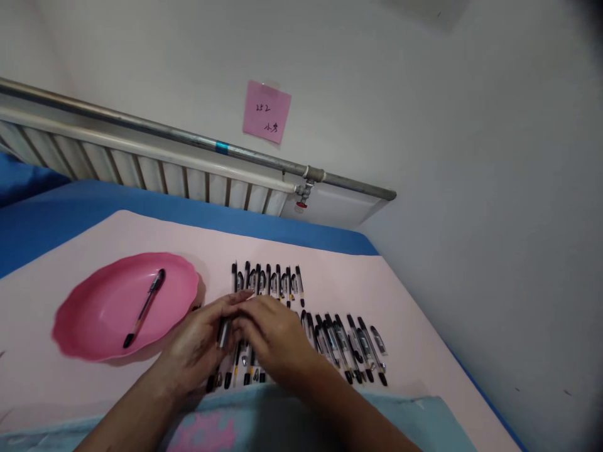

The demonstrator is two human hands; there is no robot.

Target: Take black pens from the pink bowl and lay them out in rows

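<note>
My left hand [200, 342] and my right hand [276, 336] meet over the pens, fingers closed. A pen [223, 333] shows partly between them. My left fingers wrap round it, and my right fingertips pinch by its upper end, which is hidden. Clear-barrelled pens [300, 285] with black ends lie in a row just beyond my hands, loose black caps [294, 284] among them. More pens [342, 348] and caps lie to the right of my right hand. Other pens [235, 367] are partly covered by my hands.
A pink scalloped dish [94, 295] with one capped pen [145, 307] in it stands at the left. Everything lies on a pale pink tabletop [339, 276] over a blue surface [188, 207]. Behind are a radiator [172, 176], a metal pipe [155, 129] and a pink note [267, 113].
</note>
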